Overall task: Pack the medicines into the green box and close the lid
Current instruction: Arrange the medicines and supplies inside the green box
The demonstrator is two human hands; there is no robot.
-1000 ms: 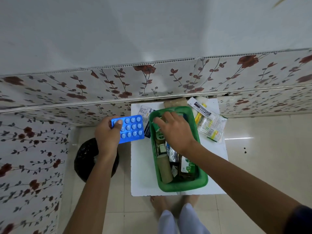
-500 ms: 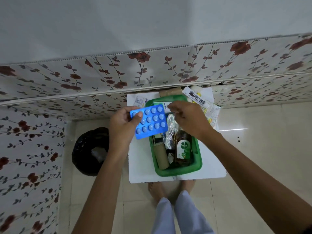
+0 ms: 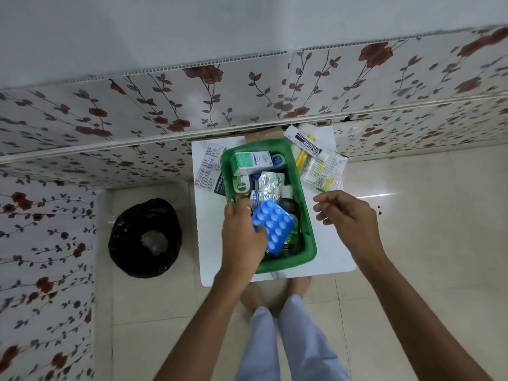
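Observation:
The green box sits on a small white table, holding several medicines: a green-white carton, a silver foil strip and bottles. My left hand holds a blue blister pack of pills tilted over the box's near left part. Right of the box, my right hand hovers above the table with its fingers loosely apart, holding nothing. Packets and a white carton lie on the table at the box's far right. A leaflet and a dark sachet lie at its far left. No lid is visible.
A black-lined waste bin stands on the tiled floor left of the table. A wall with floral panels runs right behind the table. My feet and pale trousers are just under the table's near edge.
My left hand has brought the blue blister pack from left of the box down into its near part. My right hand has left the box and moved out to its right.

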